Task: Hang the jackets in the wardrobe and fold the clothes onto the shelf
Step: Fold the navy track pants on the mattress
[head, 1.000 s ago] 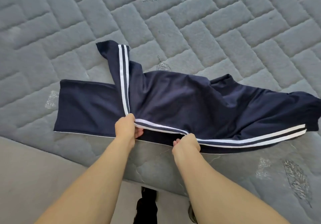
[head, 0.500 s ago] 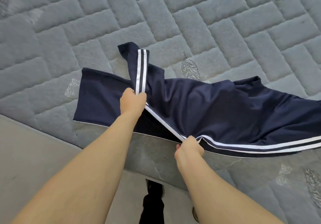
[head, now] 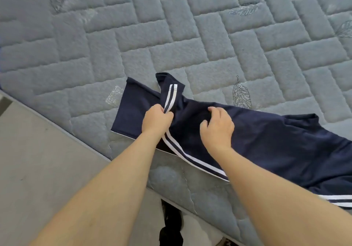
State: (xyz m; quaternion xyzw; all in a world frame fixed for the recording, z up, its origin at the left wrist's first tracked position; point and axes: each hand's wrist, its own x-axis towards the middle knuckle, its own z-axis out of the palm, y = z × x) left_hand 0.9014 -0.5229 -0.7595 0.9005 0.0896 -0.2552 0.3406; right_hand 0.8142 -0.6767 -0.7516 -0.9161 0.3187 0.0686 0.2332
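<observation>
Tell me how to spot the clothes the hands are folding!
Look at the grey quilted mattress, near its front edge. There lies a dark navy garment; the left hand grips it and the right hand rests on it. Only it has twin white stripes along its side.

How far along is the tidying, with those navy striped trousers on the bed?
Early. Done: the navy trousers lie spread on the grey mattress. In hand: the left hand grips the white-striped edge, while the right hand presses the cloth. Left: finishing the fold and shelving it; no wardrobe, shelf or jackets are in view.
</observation>
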